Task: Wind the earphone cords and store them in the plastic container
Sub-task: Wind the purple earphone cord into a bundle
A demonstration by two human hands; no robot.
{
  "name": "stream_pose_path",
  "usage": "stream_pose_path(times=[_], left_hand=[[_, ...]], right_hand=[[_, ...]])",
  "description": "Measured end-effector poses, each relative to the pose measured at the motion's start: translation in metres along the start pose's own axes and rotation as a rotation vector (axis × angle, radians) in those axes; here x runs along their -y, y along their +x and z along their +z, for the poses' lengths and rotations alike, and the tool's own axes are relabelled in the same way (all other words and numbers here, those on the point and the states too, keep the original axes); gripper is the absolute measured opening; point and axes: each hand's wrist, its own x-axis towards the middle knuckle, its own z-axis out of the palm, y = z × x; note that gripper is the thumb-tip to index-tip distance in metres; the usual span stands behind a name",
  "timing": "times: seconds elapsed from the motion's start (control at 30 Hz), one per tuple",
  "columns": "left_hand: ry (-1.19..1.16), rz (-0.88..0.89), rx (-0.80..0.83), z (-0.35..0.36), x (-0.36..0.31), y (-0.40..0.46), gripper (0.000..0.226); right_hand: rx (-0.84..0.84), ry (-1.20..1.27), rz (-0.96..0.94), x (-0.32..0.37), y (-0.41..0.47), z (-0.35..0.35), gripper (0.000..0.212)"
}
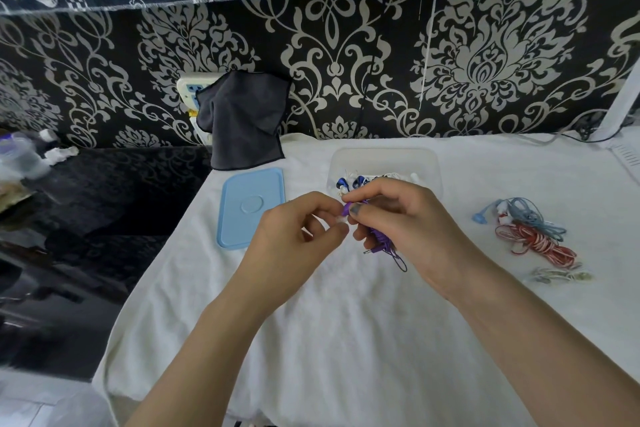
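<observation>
Purple earphone cord (379,239) is pinched between the left hand (294,236) and right hand (405,219), both grips clamped on it, above a white-towelled bench (346,340). Beyond the grip sits the plastic container (384,158); patterned dark wallpaper (346,63) is seen behind.

Purple earphone cord (379,239) bundled, held above cloth; clear plastic container (384,158) behind (earphones inside).

White-towelled table (311,340) bears blue lid (251,207); clear container (384,158); loose earphone cords (533,236).
</observation>
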Motion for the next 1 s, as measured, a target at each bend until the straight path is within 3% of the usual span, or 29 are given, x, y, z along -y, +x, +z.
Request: stream_pose_path(times=[0.27, 0.7, 1.0], left_hand=[[-0.06, 0.008, -0.02, 0.0003, 0.0005, 0.0027, 0.017], [-0.083, 0.018, -0.051, 0.0021, -0.0051, 0.0019, 0.008], [-0.096, 0.085, -0.047, 0.0034, -0.0057, 0.0013, 0.019]], right_hand=[[-0.009, -0.052, -0.054, -0.0017, -0.0012, -0.0002, 0.015], [-0.024, -0.018, -0.052, -0.003, 0.0, -0.0021, 0.015], [-0.037, 0.035, -0.031, -0.0018, 0.0, -0.0043, 0.012]])
